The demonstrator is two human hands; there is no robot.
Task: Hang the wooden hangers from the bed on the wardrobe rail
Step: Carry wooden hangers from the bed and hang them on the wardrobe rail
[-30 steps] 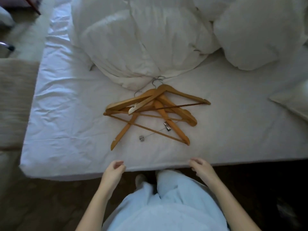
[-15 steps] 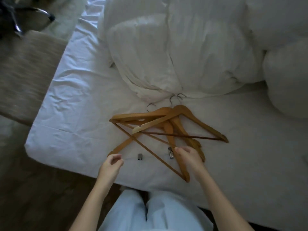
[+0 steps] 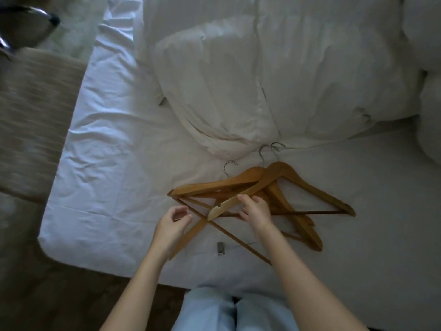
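Several wooden hangers (image 3: 307, 189) with metal hooks lie in a crossed pile on the white bed sheet (image 3: 114, 187), hooks pointing toward the duvet. My right hand (image 3: 256, 209) reaches into the pile and pinches the pale left arm of the top hanger (image 3: 220, 209) between fingers and thumb. Just left of the pile my left hand (image 3: 171, 223) hovers above a lower hanger's arm (image 3: 188, 237), fingers loosely curled and holding nothing.
A small metal clip (image 3: 220, 248) lies on the sheet near the bed's front edge. A bunched white duvet (image 3: 238, 80) and pillows (image 3: 429, 127) fill the far side. A tan bench (image 3: 31, 120) and a chair leg (image 3: 45, 14) stand left of the bed.
I have leaned closer over the bed. My right hand moved from the lower hanger arms up onto the top hanger's left arm; my left hand came forward beside the pile.
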